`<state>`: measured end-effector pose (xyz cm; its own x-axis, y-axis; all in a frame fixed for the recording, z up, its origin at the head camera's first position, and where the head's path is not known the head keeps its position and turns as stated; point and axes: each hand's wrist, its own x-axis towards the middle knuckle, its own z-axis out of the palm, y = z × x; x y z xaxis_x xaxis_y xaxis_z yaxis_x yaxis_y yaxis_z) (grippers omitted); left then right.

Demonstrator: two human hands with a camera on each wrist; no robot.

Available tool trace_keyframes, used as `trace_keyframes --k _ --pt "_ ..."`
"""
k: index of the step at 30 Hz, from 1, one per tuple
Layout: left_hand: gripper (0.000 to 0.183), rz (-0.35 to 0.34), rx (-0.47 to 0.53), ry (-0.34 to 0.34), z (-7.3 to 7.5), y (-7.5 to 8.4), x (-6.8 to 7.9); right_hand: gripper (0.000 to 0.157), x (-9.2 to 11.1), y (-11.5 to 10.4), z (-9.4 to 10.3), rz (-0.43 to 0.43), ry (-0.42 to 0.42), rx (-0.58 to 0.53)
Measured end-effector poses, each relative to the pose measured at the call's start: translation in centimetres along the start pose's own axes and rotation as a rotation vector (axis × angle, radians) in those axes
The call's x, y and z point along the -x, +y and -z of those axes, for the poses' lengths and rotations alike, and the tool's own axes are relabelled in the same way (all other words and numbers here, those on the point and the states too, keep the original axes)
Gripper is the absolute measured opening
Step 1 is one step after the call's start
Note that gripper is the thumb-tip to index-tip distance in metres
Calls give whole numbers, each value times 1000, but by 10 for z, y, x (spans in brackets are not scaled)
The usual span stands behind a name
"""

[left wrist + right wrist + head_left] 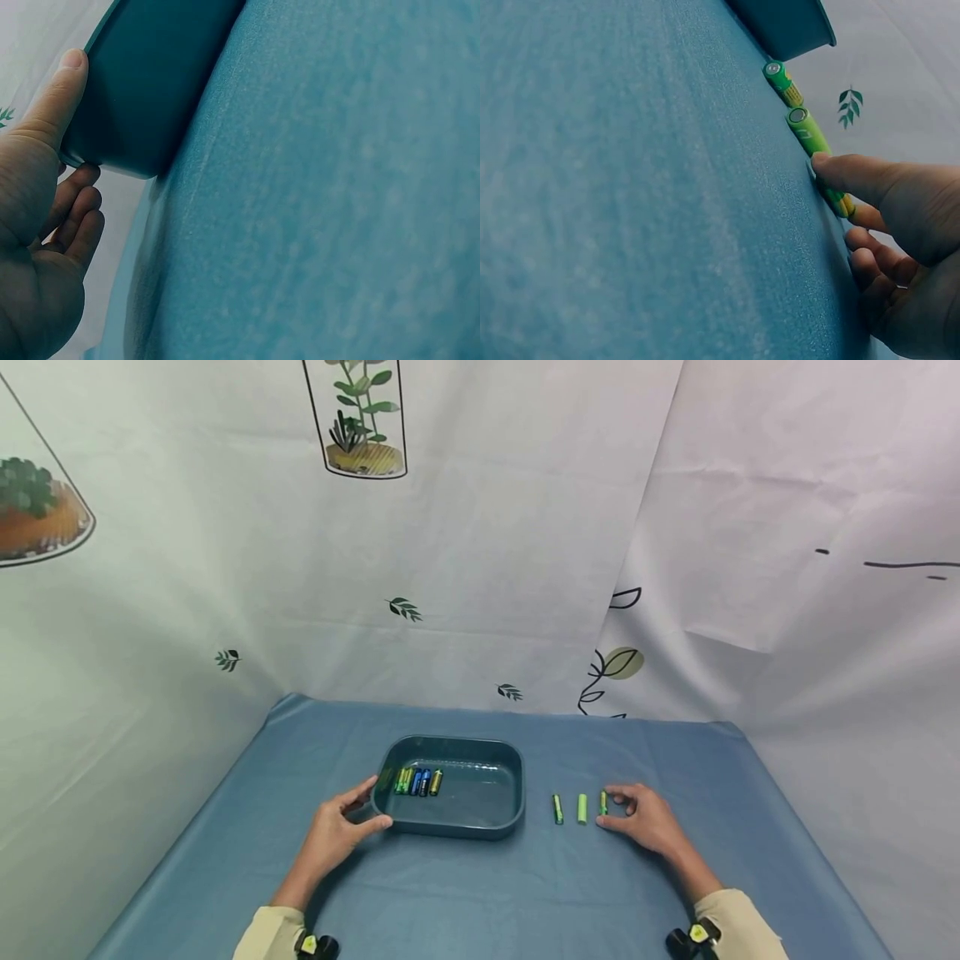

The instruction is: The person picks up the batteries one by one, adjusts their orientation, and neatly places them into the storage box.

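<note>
My left hand [335, 828] holds the left end of a dark teal tray [480, 802], thumb on its near side and fingers at its left side. In the left wrist view the thumb lies against the tray's outer wall [142, 97]. Inside the tray, several green, blue and yellowish batteries [418, 782] stand in a row at the left. My right hand [647, 818] pinches a green and yellow battery [603, 802] between thumb and forefinger, close over the cloth. To its left lie a plain light-green battery [582, 809] and a darker green one [557, 809].
A blue cloth [480, 902] covers the table. White printed sheets [495, 543] hang behind it and along both sides. Each forearm has a cream sleeve [738, 927] with a small black camera [692, 940] strapped at the wrist.
</note>
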<state>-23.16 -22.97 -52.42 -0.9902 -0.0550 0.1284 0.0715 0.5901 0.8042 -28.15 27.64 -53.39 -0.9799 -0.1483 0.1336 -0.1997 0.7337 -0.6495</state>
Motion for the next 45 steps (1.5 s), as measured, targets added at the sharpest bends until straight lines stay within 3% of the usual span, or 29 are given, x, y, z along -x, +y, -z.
trace_keyframes --k 20,34,45 --pt "80 17 4 -6 0 1 -1 49 -2 -6 0 5 59 -45" --pt "80 32 1 -5 0 4 -1 55 -17 -52 -3 33 188 -71" --pt "79 6 5 7 0 3 0 55 -34 -84 -10 90 147 -114"
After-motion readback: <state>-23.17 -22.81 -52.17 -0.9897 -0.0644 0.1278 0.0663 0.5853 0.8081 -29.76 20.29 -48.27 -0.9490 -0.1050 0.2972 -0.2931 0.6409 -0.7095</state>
